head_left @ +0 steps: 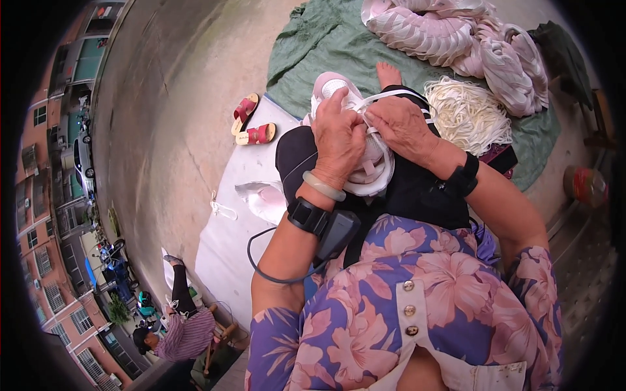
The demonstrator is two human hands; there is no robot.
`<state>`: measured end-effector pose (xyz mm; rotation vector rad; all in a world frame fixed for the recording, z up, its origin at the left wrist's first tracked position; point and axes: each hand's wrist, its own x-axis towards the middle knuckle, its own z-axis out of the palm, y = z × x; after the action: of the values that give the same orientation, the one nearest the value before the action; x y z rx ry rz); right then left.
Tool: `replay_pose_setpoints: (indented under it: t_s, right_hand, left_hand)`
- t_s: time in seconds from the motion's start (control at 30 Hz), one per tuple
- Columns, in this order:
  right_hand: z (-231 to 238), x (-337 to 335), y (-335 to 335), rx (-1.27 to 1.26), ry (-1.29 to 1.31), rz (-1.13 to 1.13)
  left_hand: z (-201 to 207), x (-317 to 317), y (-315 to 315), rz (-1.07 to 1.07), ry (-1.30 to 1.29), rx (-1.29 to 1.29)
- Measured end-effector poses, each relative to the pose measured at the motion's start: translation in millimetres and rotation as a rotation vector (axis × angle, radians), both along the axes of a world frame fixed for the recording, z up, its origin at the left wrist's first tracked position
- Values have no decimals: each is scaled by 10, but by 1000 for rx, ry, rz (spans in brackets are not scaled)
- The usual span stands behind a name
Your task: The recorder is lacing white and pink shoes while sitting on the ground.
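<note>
A pale pink and white shoe upper (373, 174) rests across my black-trousered lap, its perforated toe facing away from me. My left hand (339, 138) is closed at the upper's left side, thumb and bent fingers gripping near its lacing edge. Opposite it, my right hand (403, 130) pinches a white shoelace (386, 95) close to the eyelets. The two hands nearly meet over the shoe's middle. A loop of the lace arcs above my right hand, and more of it hangs down the right side. My fingers hide the eyelets being worked on.
A heap of loose white laces (466, 117) lies right of my knee on a green cloth (326, 39). Stacked pink-white uppers (443, 39) sit beyond. Red sandals (256, 134), a white sheet (228, 176) and another upper (262, 199) are left. A person (179, 332) sits lower left.
</note>
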<state>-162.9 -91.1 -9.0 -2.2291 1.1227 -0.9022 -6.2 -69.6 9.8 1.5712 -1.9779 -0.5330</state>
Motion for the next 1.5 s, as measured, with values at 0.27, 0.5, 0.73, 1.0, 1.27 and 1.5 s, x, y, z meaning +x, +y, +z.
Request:
replay_pose_setpoints:
  t_s: [0.27, 0.5, 0.73, 1.0, 1.27, 1.5]
  right_hand:
    - [-10, -247, 68, -98, -53, 150]
    - [-62, -233, 5, 37, -156, 179]
    - [-93, -315, -13, -6, -146, 143]
    - [-60, -257, -19, -71, -137, 159]
    - [-189, -199, -201, -123, -230, -81]
    - [35, -70, -203, 313, -83, -2]
  left_hand:
    - [222, -141, 34, -142, -187, -197]
    - [209, -102, 42, -171, -217, -242]
    - [558, 181, 291, -97, -341, -253]
    - [282, 2509, 1481, 607, -810, 27]
    - [155, 1418, 999, 331, -493, -15]
    - [294, 493, 450, 2, -77, -190]
